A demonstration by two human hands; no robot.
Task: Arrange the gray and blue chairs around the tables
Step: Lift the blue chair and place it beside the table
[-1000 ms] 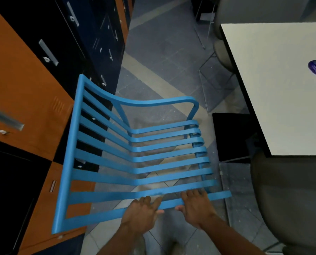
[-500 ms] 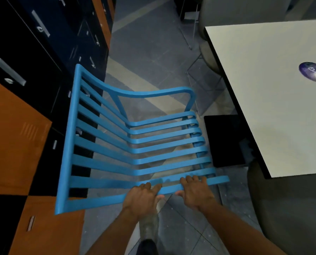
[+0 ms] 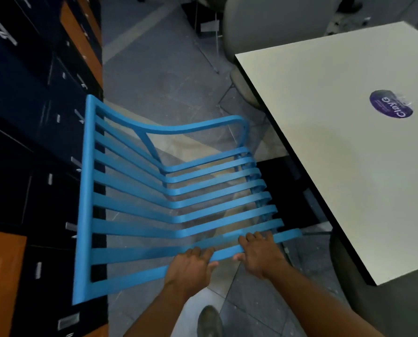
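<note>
Both hands are closed on the same slat of the blue chair point(image 3: 174, 195): my left hand point(image 3: 191, 266) and right hand point(image 3: 259, 254) grip the nearest edge slat side by side, fingers curled over its top. From my view the chair fills the middle of the frame, running from about 8 o'clock up to 1 o'clock, tipped so that its slatted seat and back face up at me.

The slats run roughly 8 to 2 o'clock, and I hold the right-hand stretch of the lowest one, so most of the chair's bulk lies toward 10 and 11 o'clock from my hands. The right hand is the nearer one to the white surface point(image 3: 337, 166), which sits at 2 to 3 o'clock, its near edge just beside the chair's right end. A gray chair point(image 3: 271, 27) is tucked in at 12 to 1 o'clock, at the far side of the surface. Dark and orange lockers point(image 3: 32, 142) close off the 9 o'clock side.

I judge that the chair has to swing clockwise toward 3 o'clock to face the surface, with little room on the locker side. My shoe point(image 3: 209, 321) shows at 6 o'clock on the floor.
</note>
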